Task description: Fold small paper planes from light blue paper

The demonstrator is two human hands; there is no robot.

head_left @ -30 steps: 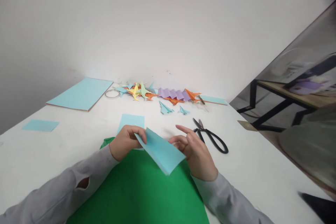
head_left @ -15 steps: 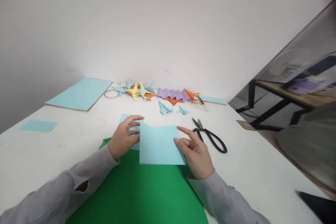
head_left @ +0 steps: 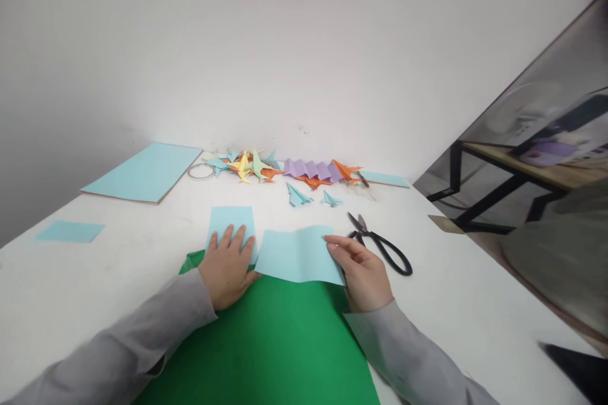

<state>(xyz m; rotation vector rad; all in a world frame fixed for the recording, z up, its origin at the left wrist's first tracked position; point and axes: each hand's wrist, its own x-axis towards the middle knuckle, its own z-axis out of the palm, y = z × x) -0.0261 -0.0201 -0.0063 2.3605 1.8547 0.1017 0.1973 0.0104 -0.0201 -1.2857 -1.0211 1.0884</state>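
Observation:
A light blue sheet of paper (head_left: 299, 256) is pinched along its right edge by my right hand (head_left: 363, 272), and it bends slightly across the middle. My left hand (head_left: 229, 269) lies flat with fingers spread on a second light blue sheet (head_left: 232, 216), which rests on the table at the far edge of the green mat (head_left: 266, 342). The left thumb reaches close to the lower left corner of the held sheet; whether they touch I cannot tell. Black-handled scissors (head_left: 380, 243) lie partly open just beyond my right hand.
Folded paper figures (head_left: 251, 166) and a purple pleated paper (head_left: 313, 169) line the wall. Two small blue folded pieces (head_left: 298, 195) lie in front. A stack of blue paper (head_left: 145, 171) and a small blue piece (head_left: 70, 231) are at left. A dark object (head_left: 574, 367) sits lower right.
My left hand has come down from beside the held sheet and flattened on the second sheet. My right hand has moved slightly right, and the held sheet has tilted and bent.

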